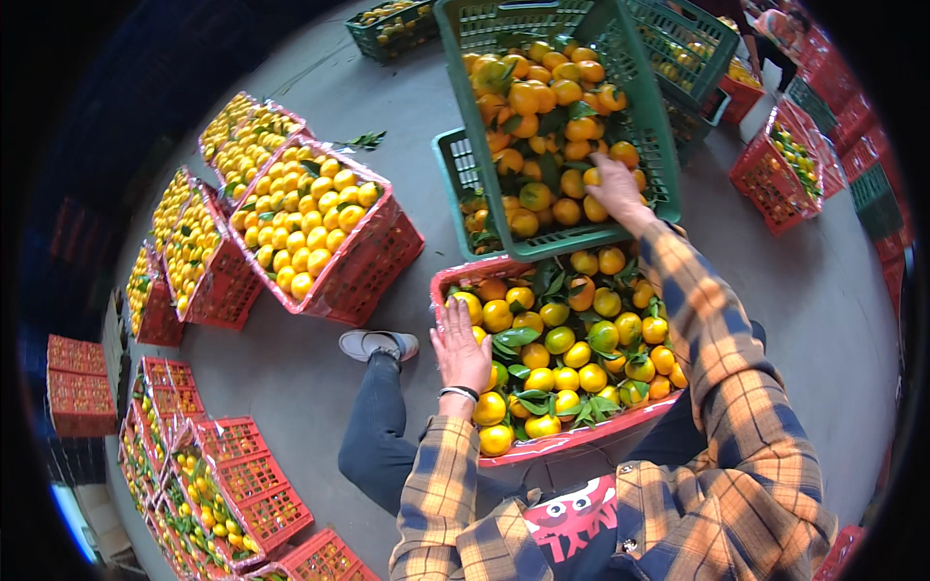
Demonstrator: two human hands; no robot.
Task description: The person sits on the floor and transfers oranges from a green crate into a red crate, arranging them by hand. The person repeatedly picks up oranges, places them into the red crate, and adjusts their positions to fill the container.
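Observation:
A red plastic crate (567,447) stands right in front of me, filled with yellow and greenish mandarins (577,354) and green leaves (516,337). My left hand (463,348) lies palm down at the crate's left side, fingers stretched over the fruit by the rim. Beyond it, a green plastic crate (476,145) holds orange mandarins (534,98) with leaves among them. My right hand (617,190) reaches into that green crate, its fingertips at a mandarin near the front; whether it grips the fruit is not clear. Beneath the green crate, another green crate (449,163) with mandarins partly shows.
Red crates of mandarins (312,225) lined with clear film stand at left, with more stacked crates (240,486) at lower left. More green crates (683,51) stand at upper right, near a person (781,33). A red crate (777,171) sits at far right. Loose leaves (367,139) lie on the floor.

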